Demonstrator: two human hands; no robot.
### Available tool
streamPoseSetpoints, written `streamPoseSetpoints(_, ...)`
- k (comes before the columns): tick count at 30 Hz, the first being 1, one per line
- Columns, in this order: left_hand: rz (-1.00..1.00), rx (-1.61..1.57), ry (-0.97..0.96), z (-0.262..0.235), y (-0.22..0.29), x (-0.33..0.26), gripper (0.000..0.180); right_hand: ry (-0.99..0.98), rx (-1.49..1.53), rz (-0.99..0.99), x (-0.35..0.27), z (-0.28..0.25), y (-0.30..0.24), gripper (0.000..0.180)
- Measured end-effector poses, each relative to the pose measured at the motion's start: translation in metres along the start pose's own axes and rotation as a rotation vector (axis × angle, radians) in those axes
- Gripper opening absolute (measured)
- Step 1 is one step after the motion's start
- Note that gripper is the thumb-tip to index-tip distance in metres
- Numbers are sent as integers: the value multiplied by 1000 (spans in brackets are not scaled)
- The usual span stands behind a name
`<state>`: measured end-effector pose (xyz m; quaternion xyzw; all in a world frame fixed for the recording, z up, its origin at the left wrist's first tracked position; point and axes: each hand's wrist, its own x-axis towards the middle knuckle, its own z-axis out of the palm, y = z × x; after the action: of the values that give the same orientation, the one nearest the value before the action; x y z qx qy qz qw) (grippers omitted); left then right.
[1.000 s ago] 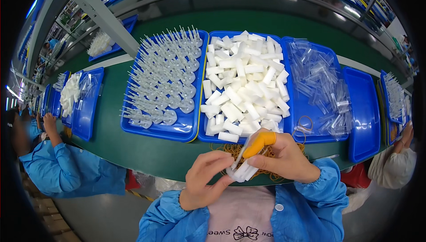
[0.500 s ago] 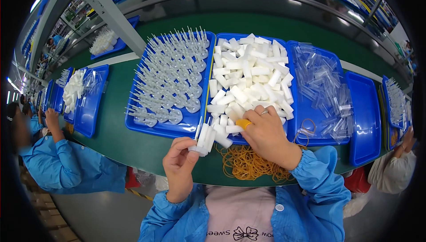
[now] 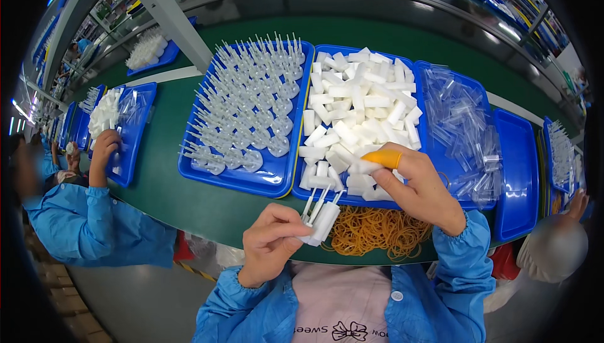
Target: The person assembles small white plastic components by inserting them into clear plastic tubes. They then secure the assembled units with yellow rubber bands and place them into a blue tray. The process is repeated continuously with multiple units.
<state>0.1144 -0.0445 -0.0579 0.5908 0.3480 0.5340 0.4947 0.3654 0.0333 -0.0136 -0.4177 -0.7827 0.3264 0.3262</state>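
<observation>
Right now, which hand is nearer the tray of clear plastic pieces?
Right. The right hand is at the near left corner of the tray of clear plastic pieces, fingers on a white block; the left hand is farther left, holding a pronged part.

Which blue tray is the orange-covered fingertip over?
The white-block tray, between the spiky-part tray and the clear-tube tray. Only this one has the right hand's orange-covered finger above its heap.
</observation>
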Motion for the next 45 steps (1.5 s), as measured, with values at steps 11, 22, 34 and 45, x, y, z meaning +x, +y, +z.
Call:
streamPoseSetpoints(11, 152, 360, -468, -9, 26, 34, 32, -562, -165, -46, 11, -22, 1, 17)
streamPoseSetpoints(22, 241, 303, -821, -2, 42, 59, 29, -1436, 136, 299, 62, -39, -4, 31)
streamPoseSetpoints(34, -18, -84, -539, -5, 25, 28, 22, -1203, 51, 70, 36, -45, -10, 27)
streamPoseSetpoints(45, 397, 80, -348, 18, 32, 16, 15, -1302, 134, 550, 20, -53, 37, 32)
